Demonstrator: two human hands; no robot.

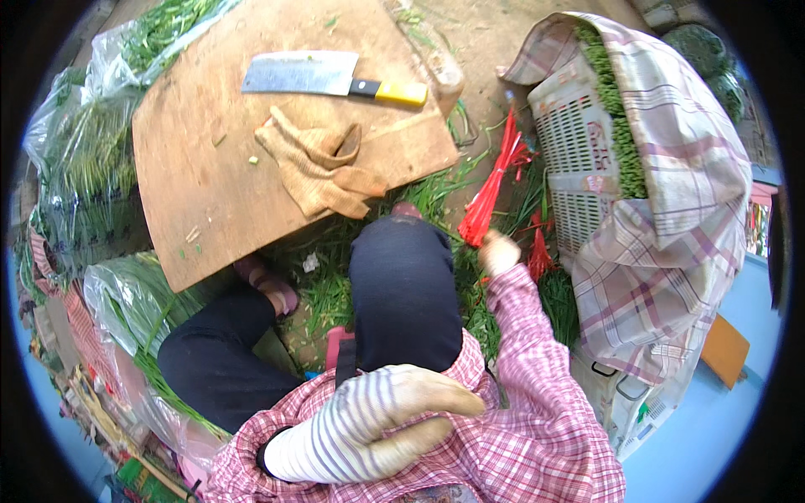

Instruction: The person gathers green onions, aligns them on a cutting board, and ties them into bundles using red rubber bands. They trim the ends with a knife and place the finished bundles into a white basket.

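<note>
My left hand (383,418) wears a striped knit glove with tan fingers. It hovers over my lap, thumb and fingers apart, with nothing between them. Out to the right, my bare right hand (501,253) is closed at the lower end of a bundle of red plastic strips (490,195). Its fingertips are blurred. In front of me stands a wooden board (201,157). On it lie a cleaver (302,72) with a black and yellow handle and a crumpled tan knit glove (311,157).
Right of me, a plaid cloth (679,157) partly covers a white plastic basket (572,151) packed with green stalks (619,126). Clear plastic bags (88,163) of greens line the left side. Green leaf scraps (330,292) litter the ground around my feet. More red strips (539,258) lie beside the basket.
</note>
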